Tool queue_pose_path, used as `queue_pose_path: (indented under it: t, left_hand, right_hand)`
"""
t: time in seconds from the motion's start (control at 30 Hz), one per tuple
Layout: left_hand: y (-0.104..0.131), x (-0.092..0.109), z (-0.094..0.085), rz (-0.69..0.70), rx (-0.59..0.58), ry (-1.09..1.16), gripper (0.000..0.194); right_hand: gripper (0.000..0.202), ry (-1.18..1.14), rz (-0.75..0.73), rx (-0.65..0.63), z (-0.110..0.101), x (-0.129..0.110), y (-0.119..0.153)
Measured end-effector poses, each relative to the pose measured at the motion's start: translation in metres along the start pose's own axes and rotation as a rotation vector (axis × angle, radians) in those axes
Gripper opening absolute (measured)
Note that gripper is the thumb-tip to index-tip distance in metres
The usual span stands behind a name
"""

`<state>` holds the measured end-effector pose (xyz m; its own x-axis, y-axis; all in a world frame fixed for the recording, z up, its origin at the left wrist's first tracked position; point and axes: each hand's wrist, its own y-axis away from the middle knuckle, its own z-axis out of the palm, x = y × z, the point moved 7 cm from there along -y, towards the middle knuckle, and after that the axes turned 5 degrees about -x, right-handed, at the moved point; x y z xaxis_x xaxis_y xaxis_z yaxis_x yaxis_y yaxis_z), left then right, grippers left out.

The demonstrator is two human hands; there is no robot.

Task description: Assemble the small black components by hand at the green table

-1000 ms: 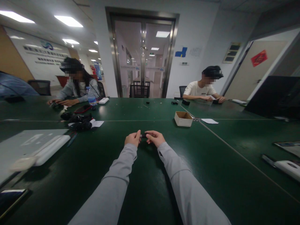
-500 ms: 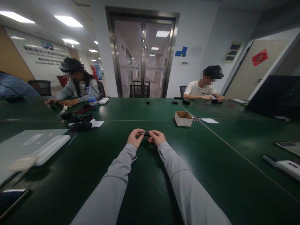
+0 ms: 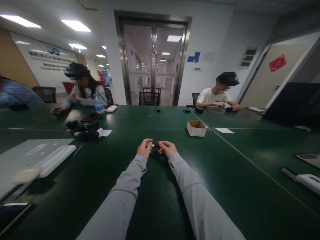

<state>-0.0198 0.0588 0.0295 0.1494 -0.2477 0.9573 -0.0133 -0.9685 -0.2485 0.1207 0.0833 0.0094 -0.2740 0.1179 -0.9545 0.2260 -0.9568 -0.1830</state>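
Note:
Above the green table (image 3: 160, 186), my two hands meet around a small black stick-like piece (image 3: 156, 145) with a shiny silver end, much like a USB plug. My right hand (image 3: 168, 148) is closed, pinching its black body between thumb and fingertips. At the silver end, my left hand (image 3: 145, 148) is closed with thumb and fingers pressed together on it. The fingers cover much of the piece, so its exact kind cannot be made out.
An open white box (image 3: 196, 131) stands ahead right, near white paper (image 3: 224, 130). On the left lie a dark tangled bundle (image 3: 86, 130), a grey flat case (image 3: 32, 151) and a phone (image 3: 13, 216). A bottle (image 3: 99, 106) and two people sit across.
My left fingers have shifted slightly, and more of the silver end shows between my hands. Across the table, the person on the left has lifted one hand towards the chest.

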Motion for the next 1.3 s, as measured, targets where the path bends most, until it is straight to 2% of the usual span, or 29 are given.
queue_pose_path:
  t: [0.1,0.23,0.37,0.5,0.63,0.77,0.87,1.0,1.07,1.13,1.3]
  left_hand:
    - [-0.0001,0.0042,-0.0022,0.056,0.031,-0.031,0.032]
    - [0.0003,-0.0016,-0.0001,-0.04,0.002,-0.005,0.03]
    - [0.0008,0.0032,0.0008,0.025,-0.014,-0.017,0.031]
    - [0.0006,-0.0001,0.0024,-0.019,-0.04,-0.006,0.027]
    - [0.0014,0.0057,0.001,0.059,-0.008,-0.049,0.028]
    - [0.0013,0.002,0.0041,0.014,-0.037,-0.023,0.025]
    - [0.0006,0.0033,0.0028,0.052,-0.013,-0.02,0.024]
    - [-0.0006,-0.0017,0.0023,0.008,-0.022,-0.038,0.024]
    - [-0.0005,0.0,0.002,0.035,-0.025,-0.069,0.024]
    - [-0.0001,0.0022,0.0014,0.066,-0.018,-0.066,0.027]
    - [-0.0006,-0.0012,0.0063,0.028,-0.066,-0.042,0.026]
  right_hand:
    - [0.041,0.005,0.009,0.005,-0.0005,0.0009,-0.0001]
    - [0.042,0.01,0.013,0.005,-0.0007,0.0008,-0.0002]
    - [0.042,0.011,0.006,-0.003,-0.001,0.0008,-0.0005]
    - [0.042,0.005,0.009,-0.011,-0.001,0.0024,-0.0009]
    - [0.042,-0.003,0.015,-0.014,-0.0009,0.004,-0.0014]
    - [0.042,0.004,0.013,-0.017,-0.001,0.0039,-0.0018]
    - [0.041,-0.004,0.012,-0.018,-0.0013,0.0038,-0.0022]
    - [0.04,-0.005,0.018,-0.018,-0.0006,0.0038,-0.002]
    - [0.04,-0.005,0.02,-0.019,0.0007,0.0032,-0.0013]
    - [0.041,-0.019,0.019,-0.004,0.0012,0.0023,-0.0004]
    - [0.04,-0.064,0.005,0.103,-0.0041,-0.0001,0.0016]
